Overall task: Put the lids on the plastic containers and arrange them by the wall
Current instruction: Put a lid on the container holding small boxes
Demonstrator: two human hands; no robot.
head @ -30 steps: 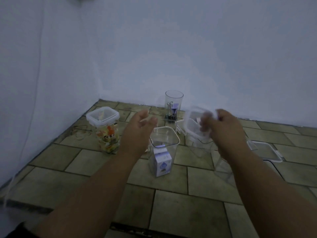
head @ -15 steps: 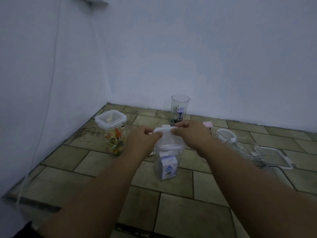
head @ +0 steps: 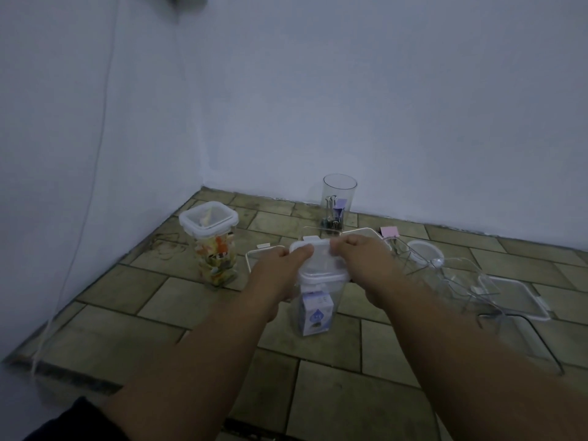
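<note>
Both hands work a square clear plastic lid w/ white rim [head: 319, 261], which sits on top of a tall clear square plastic container [head: 315, 300] standing upright on the tiled floor [head: 350, 405], centre of view. Left hand [head: 280, 275]: thumb pressed on the lid's left top edge, fingers wrapped down the container's left side, so its grip is closed on lid + container. Right hand [head: 366, 262]: fingers pinched on the lid's far right edge, grip closed on it. Inside the container, a small white-and-blue box [head: 315, 315] at the bottom.

To the left, nr the corner, a 2nd tall clear container filled w/ colourful pieces [head: 216, 246], lid already on. Behind, close to the back wall [head: 381, 106], an open clear round cylinder w/ binder clips [head: 339, 200]. To the right: a small round white-rimmed lid [head: 424, 251], a flat clear rectangular lid [head: 509, 296] lying on the floor, clear containers hard to make out.
</note>
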